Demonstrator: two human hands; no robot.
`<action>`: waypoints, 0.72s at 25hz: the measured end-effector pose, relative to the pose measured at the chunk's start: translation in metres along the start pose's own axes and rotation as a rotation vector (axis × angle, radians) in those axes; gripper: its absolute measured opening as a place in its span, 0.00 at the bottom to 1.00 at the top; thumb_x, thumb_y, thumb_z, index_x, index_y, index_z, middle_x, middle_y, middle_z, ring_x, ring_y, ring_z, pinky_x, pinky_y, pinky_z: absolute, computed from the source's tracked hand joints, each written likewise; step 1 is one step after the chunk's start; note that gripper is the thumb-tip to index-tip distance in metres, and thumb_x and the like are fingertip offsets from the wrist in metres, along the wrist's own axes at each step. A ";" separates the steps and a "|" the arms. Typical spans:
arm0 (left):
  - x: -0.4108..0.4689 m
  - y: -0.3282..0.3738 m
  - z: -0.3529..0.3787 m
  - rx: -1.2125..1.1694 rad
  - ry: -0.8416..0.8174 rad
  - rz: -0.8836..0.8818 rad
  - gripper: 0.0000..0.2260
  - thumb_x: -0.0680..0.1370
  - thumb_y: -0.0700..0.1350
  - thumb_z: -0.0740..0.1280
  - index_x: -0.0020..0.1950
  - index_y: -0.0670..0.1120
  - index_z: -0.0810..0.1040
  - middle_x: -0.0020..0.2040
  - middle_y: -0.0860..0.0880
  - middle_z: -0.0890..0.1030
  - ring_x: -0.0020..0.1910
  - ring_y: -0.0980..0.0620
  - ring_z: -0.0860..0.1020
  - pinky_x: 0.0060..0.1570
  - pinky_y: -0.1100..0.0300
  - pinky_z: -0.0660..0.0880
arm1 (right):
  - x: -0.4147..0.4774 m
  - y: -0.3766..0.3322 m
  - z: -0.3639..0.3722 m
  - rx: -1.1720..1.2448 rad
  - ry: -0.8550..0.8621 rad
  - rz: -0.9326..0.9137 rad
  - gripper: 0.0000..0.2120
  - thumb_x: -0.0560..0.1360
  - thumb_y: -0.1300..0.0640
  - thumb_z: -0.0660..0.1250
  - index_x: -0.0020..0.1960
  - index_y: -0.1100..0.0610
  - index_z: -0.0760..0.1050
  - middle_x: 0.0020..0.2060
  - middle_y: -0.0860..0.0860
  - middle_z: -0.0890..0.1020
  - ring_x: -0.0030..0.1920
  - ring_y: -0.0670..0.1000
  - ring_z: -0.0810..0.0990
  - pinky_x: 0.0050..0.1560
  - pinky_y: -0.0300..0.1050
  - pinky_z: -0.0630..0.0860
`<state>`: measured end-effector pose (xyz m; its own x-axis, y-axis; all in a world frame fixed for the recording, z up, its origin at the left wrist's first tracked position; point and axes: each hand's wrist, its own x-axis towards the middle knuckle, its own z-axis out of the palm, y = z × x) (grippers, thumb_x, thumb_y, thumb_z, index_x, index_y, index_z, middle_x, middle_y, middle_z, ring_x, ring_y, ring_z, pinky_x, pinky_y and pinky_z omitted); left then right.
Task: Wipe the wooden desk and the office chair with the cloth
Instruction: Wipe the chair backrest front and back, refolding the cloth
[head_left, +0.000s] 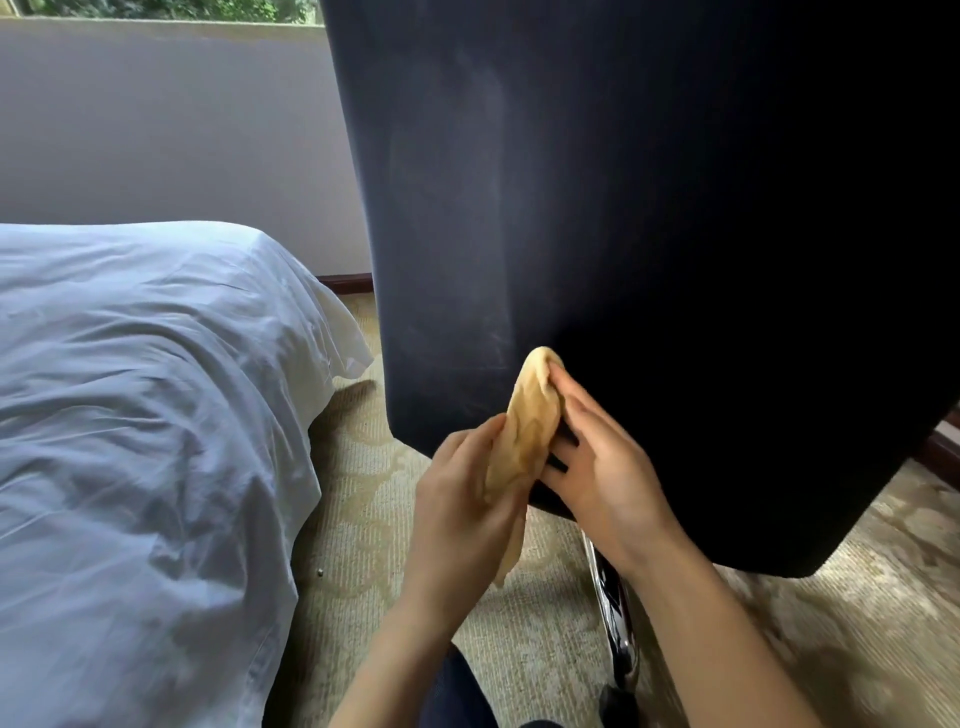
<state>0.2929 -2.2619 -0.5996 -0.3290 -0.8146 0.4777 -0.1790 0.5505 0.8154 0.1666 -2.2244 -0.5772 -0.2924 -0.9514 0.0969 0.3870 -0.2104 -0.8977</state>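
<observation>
With left hand (462, 499) curled round yellow cloth (527, 426) and right hand (597, 467) spread flat along its side, held it before lower back of dark office chair (649, 208); carpet (374, 519) beneath, white bed (130, 389) left, wall (156, 130) beyond.

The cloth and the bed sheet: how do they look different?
The cloth is yellowish; the bed sheet is white. The cloth is small and bunched in the left hand; the bed sheet is large and spread out. Both are wrinkled fabric.
</observation>
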 end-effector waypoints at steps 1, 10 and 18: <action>0.003 -0.003 -0.007 0.028 0.045 0.032 0.17 0.72 0.37 0.73 0.59 0.47 0.80 0.50 0.55 0.81 0.49 0.61 0.78 0.49 0.71 0.71 | 0.001 -0.001 0.000 -0.005 0.007 -0.001 0.16 0.81 0.56 0.56 0.65 0.47 0.73 0.55 0.44 0.82 0.56 0.47 0.81 0.53 0.44 0.79; 0.051 -0.010 -0.066 -0.140 -0.203 0.007 0.09 0.77 0.49 0.63 0.48 0.55 0.84 0.42 0.56 0.84 0.43 0.59 0.80 0.44 0.63 0.75 | -0.001 -0.024 -0.017 -0.484 0.115 -0.275 0.14 0.75 0.64 0.65 0.40 0.50 0.85 0.41 0.49 0.86 0.48 0.46 0.83 0.49 0.36 0.76; 0.060 -0.005 -0.044 -0.993 -0.576 -0.508 0.15 0.76 0.45 0.59 0.52 0.40 0.83 0.42 0.46 0.83 0.42 0.52 0.81 0.43 0.63 0.76 | -0.009 -0.001 -0.004 -0.001 -0.069 0.036 0.11 0.67 0.57 0.70 0.50 0.56 0.80 0.49 0.56 0.82 0.47 0.51 0.81 0.47 0.44 0.78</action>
<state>0.3148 -2.3218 -0.5610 -0.8291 -0.5583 0.0302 0.2882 -0.3803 0.8788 0.1658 -2.2147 -0.5792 -0.2168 -0.9717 0.0939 0.3951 -0.1753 -0.9017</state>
